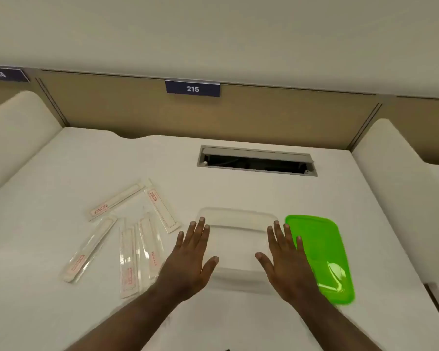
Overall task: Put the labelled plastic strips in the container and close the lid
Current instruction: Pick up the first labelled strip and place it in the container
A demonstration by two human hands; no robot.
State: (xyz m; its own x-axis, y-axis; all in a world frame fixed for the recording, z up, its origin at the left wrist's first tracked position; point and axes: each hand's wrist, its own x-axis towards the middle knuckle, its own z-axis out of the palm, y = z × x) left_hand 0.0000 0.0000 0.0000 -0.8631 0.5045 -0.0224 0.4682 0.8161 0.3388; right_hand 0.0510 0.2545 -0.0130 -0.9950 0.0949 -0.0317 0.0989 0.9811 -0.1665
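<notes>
The left hand [192,252] lies flat and spread, fingers straight, holding nothing. It sits at lower centre of the frame, over the left edge of the container [236,239]. The right hand [285,257] is likewise flat, open and empty, at the container's right edge, its outer fingers overlapping the near-left side of the green lid [319,257]. Whether either palm presses the desk [264,193] or hovers just above it cannot be told.

The clear container sits between the two hands, open and seemingly empty, its long axis running left to right. The lid lies flat just right of it, long axis running up and down the frame.

The strips [132,236] are scattered at centre left of the frame, all outside the container. The closest ones lie just left of the left wrist, their long axes pointing roughly up the frame; one at the far left slants, and two more sit further up, angled toward each other.

So the left hand is plainly nearer the strips and would probably reach leftward. A strip's long axis would likely need turning to match the container's length.
</notes>
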